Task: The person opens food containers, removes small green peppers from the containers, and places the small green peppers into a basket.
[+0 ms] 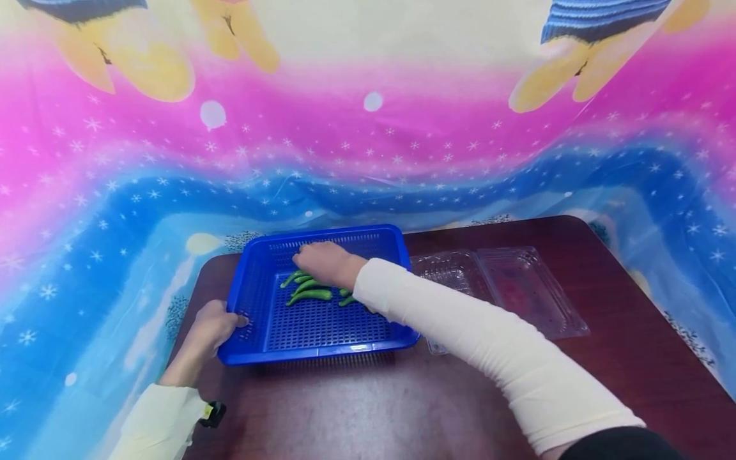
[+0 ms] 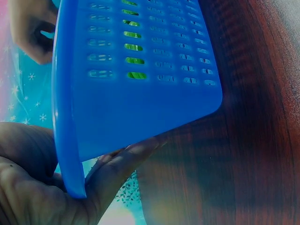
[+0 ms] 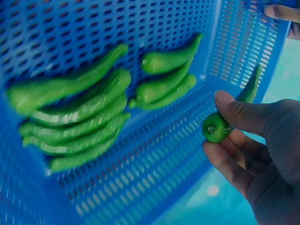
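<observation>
A blue slotted plastic basket (image 1: 322,351) stands at the back of the table. My left hand (image 1: 214,322) grips its left rim, the thumb over the edge and fingers outside, as the left wrist view (image 2: 47,187) also shows. Over the basket's far part is my right hand (image 1: 324,262). In the right wrist view, that hand (image 3: 262,150) pinches one green pepper (image 3: 215,127) between thumb and fingers, above the basket floor. Several more green peppers (image 3: 79,108) lie in the basket in two groups, side by side.
To the basket's right, a clear plastic clamshell box (image 1: 517,281) lies opened flat, partly behind the right sleeve (image 1: 460,319). The dark red-brown table (image 1: 368,409) ends at a patterned cloth backdrop (image 1: 368,160) behind and at the sides.
</observation>
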`<state>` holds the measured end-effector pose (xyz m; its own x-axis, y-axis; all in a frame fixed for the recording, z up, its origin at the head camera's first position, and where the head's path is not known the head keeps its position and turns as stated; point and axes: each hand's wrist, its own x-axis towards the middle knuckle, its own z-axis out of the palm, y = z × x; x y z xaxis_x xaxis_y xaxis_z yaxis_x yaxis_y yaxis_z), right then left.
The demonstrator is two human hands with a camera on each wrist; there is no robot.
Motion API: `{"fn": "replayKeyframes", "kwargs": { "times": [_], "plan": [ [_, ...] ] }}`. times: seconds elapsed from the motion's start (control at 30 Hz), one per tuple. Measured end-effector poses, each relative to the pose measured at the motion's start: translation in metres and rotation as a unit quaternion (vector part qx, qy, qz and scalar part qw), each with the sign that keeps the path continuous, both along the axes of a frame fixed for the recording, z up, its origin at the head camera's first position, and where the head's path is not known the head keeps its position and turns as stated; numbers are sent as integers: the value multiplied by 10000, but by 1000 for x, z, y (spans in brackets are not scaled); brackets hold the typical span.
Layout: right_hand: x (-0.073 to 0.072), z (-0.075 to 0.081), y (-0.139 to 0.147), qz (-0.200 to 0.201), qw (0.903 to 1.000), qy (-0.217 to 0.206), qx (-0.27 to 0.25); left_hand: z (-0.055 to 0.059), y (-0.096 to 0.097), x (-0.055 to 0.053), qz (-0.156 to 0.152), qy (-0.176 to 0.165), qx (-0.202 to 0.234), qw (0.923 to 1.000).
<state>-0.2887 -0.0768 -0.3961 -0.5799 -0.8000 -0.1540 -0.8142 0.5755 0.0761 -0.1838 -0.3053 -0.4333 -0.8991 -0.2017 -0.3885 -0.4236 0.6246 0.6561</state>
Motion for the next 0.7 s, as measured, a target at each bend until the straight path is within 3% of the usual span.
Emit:
{"fn": "replayKeyframes", "kwargs": {
  "times": [0.27, 0.4, 0.5, 0.7],
  "plan": [
    [11, -36, -27, -27, 9997, 14, 232, 0, 0, 0, 7, 2, 25, 10000],
    [18, -54, -33, 95, 9984, 328, 450, -1, 0, 0, 8, -9, 54, 10000],
    [20, -61, -36, 138, 9958, 588, 694, 0, 1, 0, 19, -48, 24, 10000],
    [18, -68, -41, 98, 9945, 548, 891, 0, 0, -1, 15, -36, -16, 10000]
  ]
}}
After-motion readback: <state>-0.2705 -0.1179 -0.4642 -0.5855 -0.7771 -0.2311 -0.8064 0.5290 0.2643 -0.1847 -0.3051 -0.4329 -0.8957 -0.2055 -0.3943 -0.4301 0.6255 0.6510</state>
